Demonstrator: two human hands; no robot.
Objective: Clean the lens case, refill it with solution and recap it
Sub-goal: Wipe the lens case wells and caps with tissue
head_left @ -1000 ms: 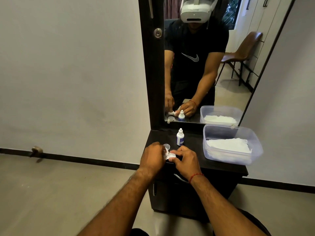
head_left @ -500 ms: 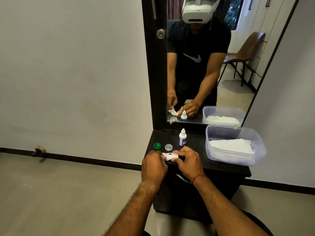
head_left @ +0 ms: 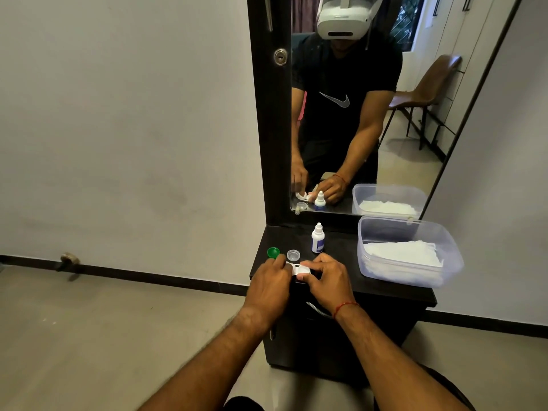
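A: Where's the case?

B: White case [head_left: 299, 269] sits at the front edge of the dark cabinet [head_left: 385, 287], held between both hands. Left hand [head_left: 268, 287] pinches its left end, right hand [head_left: 326, 280] pinches the right end, with a fingertip lying over the top of the right well.

A: So both hands are clamped on it?

B: Yes, both gripping it, one per end. Only the middle strip of the case shows between the fingers.

A: Caps?

B: Both off. Green cap [head_left: 273, 252] rests on the cabinet top just beyond the left hand's knuckles. Clear cap [head_left: 293, 255] sits right beside it, open side up, just behind the case.

A: Solution?

B: Small white bottle [head_left: 318, 238] stands upright behind the clear cap, cap on, purple-blue label. Nobody's touching it. Can't tell whether the wells hold any liquid, since the fingers cover them.

A: Anything else on top?

B: Clear plastic tub [head_left: 450, 256] on the right, white tissues [head_left: 403, 256] folded inside. Well apart from the hands.

A: Background?

B: Mirror [head_left: 370, 143] behind the cabinet reflects the hands, case, bottle and tub. Red thread [head_left: 345, 307] around the right wrist.
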